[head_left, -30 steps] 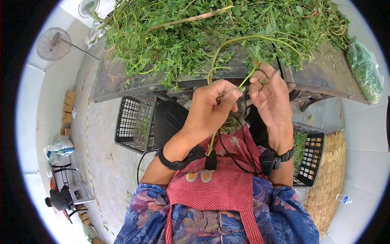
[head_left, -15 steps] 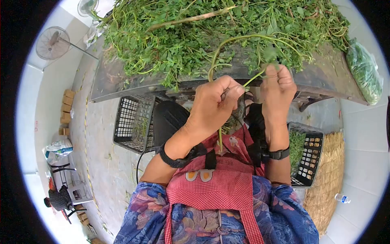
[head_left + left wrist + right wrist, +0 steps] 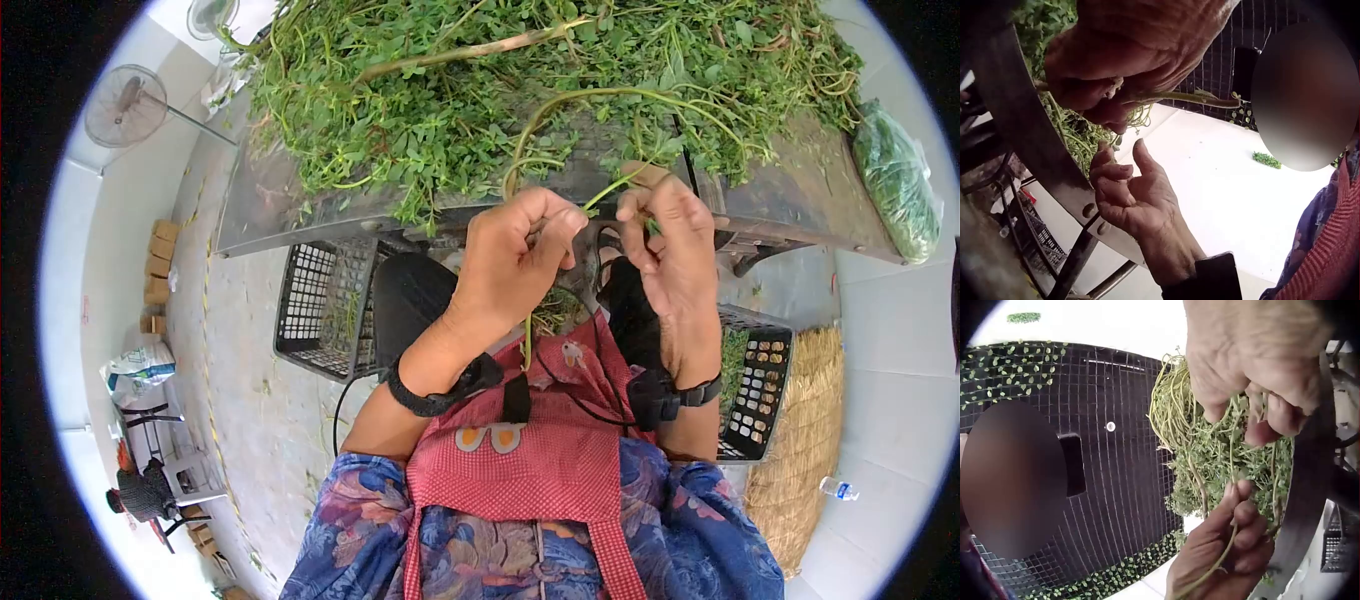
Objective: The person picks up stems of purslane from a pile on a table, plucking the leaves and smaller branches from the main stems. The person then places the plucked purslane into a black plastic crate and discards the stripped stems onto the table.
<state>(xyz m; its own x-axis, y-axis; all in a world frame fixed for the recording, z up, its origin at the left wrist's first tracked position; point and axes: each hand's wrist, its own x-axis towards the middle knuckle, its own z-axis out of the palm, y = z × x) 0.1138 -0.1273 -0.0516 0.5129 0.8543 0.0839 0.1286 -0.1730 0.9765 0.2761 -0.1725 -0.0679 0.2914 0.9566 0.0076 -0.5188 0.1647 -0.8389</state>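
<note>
Between thumb and fingers, my left hand (image 3: 510,262) pinches a thin green stem (image 3: 612,188); the stem's lower end hangs below that hand. In the right wrist view the left hand (image 3: 1222,550) grips the same stem (image 3: 1217,565). My right hand (image 3: 672,240) is at the stem's upper end, its fingers loosely bent and a bit of green among them. From the left wrist view, the right hand (image 3: 1147,206) has its thumb apart from the bent fingers; whether a finger touches the stem is unclear.
Leafy greens (image 3: 430,130) are heaped on the dark table (image 3: 270,205), with a long thick stem (image 3: 480,48) on top. A bagged bundle (image 3: 897,185) lies at the right edge. Black crates (image 3: 318,310) stand below on both sides. A seated person (image 3: 145,492) is far left.
My right hand closed near the stem's leafy tip and drew away, then came back with its fingers loosened. The leafy tip is no longer seen on the stem. My left hand kept its pinch.
</note>
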